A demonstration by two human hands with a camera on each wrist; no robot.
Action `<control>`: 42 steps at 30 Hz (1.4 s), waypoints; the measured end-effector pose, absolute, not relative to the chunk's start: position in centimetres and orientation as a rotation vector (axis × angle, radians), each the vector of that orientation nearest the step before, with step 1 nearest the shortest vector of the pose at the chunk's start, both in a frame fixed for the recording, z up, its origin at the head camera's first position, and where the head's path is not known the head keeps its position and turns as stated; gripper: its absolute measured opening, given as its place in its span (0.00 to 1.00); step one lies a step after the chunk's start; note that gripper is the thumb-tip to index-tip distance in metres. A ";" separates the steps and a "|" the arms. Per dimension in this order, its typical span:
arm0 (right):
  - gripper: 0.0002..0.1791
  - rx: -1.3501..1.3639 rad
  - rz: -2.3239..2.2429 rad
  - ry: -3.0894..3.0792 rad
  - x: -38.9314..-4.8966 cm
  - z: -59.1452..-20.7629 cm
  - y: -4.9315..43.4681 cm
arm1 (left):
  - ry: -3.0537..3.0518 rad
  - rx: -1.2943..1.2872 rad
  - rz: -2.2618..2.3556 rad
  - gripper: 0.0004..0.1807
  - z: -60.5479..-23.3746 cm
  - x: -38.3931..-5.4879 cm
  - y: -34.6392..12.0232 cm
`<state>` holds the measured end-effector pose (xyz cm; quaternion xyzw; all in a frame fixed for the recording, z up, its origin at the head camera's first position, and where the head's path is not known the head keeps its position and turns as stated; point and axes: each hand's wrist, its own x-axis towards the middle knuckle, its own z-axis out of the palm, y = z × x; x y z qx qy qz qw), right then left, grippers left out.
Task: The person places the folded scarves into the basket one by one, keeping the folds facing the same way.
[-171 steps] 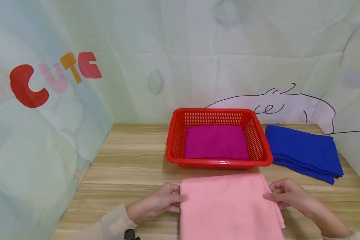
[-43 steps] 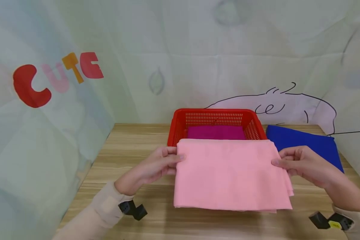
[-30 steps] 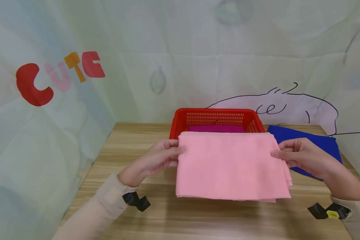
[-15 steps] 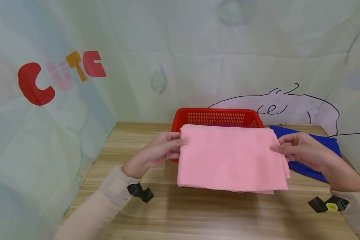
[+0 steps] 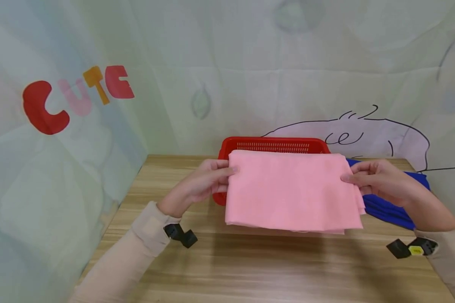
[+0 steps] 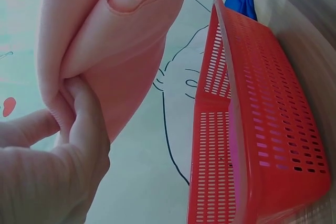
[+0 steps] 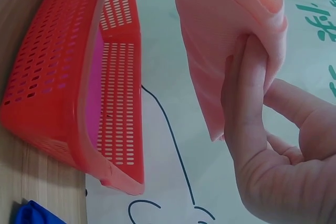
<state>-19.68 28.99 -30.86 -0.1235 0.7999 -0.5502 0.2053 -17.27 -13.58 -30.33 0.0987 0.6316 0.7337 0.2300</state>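
Observation:
A folded pink cloth (image 5: 292, 189) is held up in the air by both hands, in layers, its lower edge hanging above the table. My left hand (image 5: 204, 181) pinches its left edge between thumb and fingers. At the opposite edge my right hand (image 5: 381, 181) pinches the cloth the same way. Behind the cloth in the head view stands a red basket (image 5: 273, 143), mostly covered from sight. Both wrist views show the basket's slotted side below the raised cloth. Inside it a magenta cloth (image 6: 234, 156) shows through and over the rim.
A folded blue cloth (image 5: 388, 210) lies on the wooden table (image 5: 273, 269) right of the basket, partly behind my right hand. A printed fabric backdrop (image 5: 250, 75) closes off the back and left of the table.
Both hands have lifted the pink cloth off the near table and carried it forward and up. It now looks folded shorter and covers most of the basket and the magenta cloth.

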 end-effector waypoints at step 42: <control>0.10 -0.308 -1.499 2.300 -25.0 -28.8 27.4 | 1.837 0.102 2.031 0.21 -30.0 -22.4 -13.5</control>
